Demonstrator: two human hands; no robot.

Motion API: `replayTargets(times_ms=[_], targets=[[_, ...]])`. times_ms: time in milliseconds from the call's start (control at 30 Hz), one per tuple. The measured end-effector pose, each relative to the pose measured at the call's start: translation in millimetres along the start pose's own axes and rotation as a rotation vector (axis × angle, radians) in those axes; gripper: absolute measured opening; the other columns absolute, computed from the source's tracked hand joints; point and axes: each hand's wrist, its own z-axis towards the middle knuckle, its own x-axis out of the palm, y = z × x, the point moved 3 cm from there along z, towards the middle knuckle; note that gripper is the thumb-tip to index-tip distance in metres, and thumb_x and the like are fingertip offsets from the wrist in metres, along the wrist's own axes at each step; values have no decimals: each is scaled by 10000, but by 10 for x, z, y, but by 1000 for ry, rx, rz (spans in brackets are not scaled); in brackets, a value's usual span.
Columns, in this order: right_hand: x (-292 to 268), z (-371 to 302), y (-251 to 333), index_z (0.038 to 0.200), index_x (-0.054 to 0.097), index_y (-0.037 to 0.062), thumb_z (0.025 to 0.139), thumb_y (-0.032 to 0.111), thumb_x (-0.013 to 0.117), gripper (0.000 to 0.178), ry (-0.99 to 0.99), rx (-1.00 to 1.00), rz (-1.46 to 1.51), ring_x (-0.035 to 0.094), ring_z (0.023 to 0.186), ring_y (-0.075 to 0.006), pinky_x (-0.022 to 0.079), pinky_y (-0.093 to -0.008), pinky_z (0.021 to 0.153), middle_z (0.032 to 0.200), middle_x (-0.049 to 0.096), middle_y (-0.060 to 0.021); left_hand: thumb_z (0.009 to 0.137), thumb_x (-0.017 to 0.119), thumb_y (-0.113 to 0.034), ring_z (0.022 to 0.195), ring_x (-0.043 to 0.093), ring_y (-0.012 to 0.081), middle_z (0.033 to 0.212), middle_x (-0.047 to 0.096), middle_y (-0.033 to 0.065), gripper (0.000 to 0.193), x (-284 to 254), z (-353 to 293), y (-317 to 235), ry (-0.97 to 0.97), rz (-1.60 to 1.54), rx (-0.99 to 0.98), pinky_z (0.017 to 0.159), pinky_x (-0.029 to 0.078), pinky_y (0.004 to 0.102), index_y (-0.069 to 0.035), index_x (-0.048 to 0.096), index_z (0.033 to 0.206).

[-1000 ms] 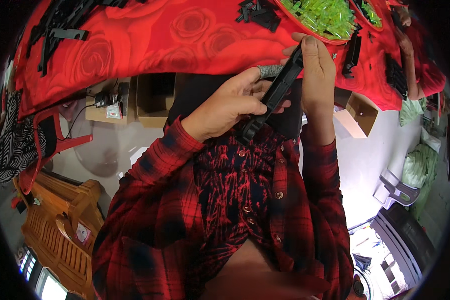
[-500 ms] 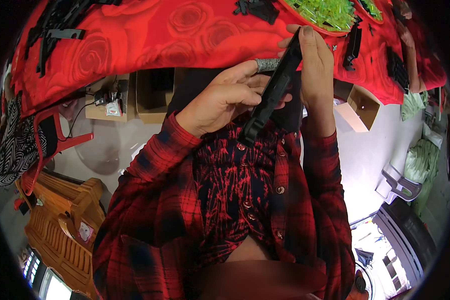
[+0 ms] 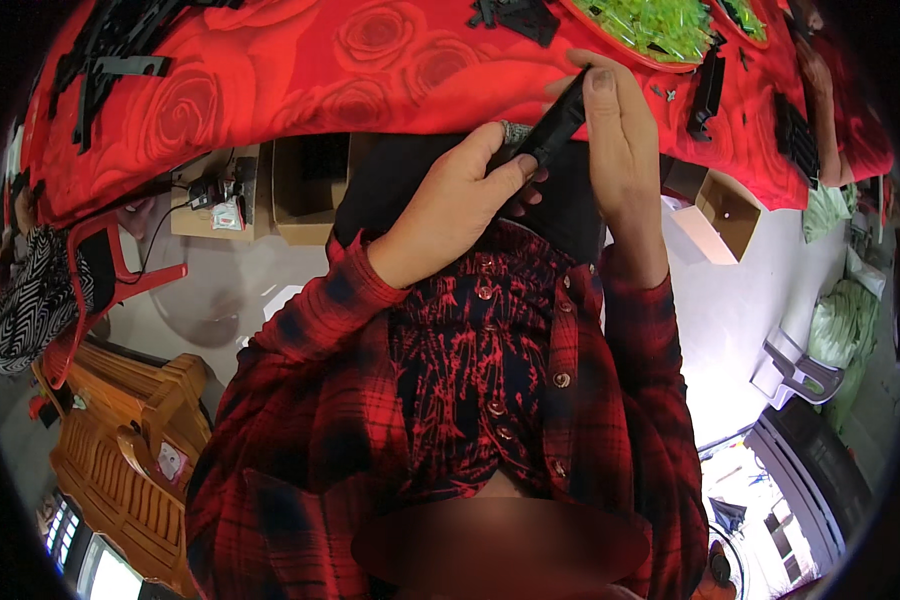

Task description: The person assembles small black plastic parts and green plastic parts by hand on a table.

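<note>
A long, narrow black plastic piece [image 3: 557,128] is held aslant between my hands in front of the red-covered table's near edge. My left hand [image 3: 440,210] is closed around its lower part, with the thumb lying along the top side. A grey wrap [image 3: 516,133] shows on one of the left fingers. At the piece's upper end, my right hand [image 3: 622,150] grips it with the thumb near the tip and the other fingers mostly hidden behind. The left palm covers the piece's lower end.
The table [image 3: 270,60] has a rose-patterned red cloth. Black parts [image 3: 120,65] are heaped at far left, with more [image 3: 515,20] near the middle. A tray of yellow-green pieces [image 3: 650,30] lies at far right, beside a black strip [image 3: 707,95]. Below stand cardboard boxes [image 3: 310,215] and a red chair [image 3: 120,270].
The black piece has been turned, so its lower end no longer sticks out past my left hand. My left hand has shifted its grip and now wraps over the piece.
</note>
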Motion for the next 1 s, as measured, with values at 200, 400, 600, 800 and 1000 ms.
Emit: replayTargets(times_ms=[200, 400, 600, 800, 1000], targets=[[-64, -272, 146, 1088, 637, 30, 875, 93, 683, 227, -344, -456, -538, 555, 876, -272, 408, -394, 822, 885, 617, -100, 1007, 544, -131, 861, 639, 134, 984, 662, 68, 191, -105, 26, 72, -201, 391, 116, 725, 515, 294, 6, 540, 1139], [148, -415, -11, 944, 684, 90, 814, 68, 694, 132, -6, -485, -735, 568, 840, -219, 328, -377, 801, 831, 582, -55, 935, 591, -113, 893, 602, 449, 956, 611, 253, 221, -83, -22, 26, -354, 868, 335, 748, 486, 496, 16, 511, 1095], [250, -442, -16, 864, 651, 83, 772, 46, 679, 102, 85, -456, -761, 567, 821, -234, 325, -393, 779, 828, 575, -45, 929, 598, -72, 946, 564, 492, 979, 598, 289, 206, -116, -54, 118, -390, 889, 371, 755, 464, 494, 34, 492, 1070], [258, -471, -69, 872, 637, 82, 774, 50, 683, 114, 86, -425, -705, 562, 845, -235, 326, -390, 778, 830, 572, -44, 924, 594, -58, 958, 561, 493, 987, 596, 292, 207, -115, -60, 160, -379, 891, 384, 762, 466, 491, 32, 495, 1082], [251, -482, -63, 904, 632, 82, 812, 64, 680, 105, 93, -378, -680, 559, 852, -234, 328, -387, 791, 842, 579, -46, 925, 586, -70, 954, 587, 472, 1009, 603, 284, 231, -127, -66, 159, -358, 910, 369, 783, 489, 509, 37, 499, 1110]])
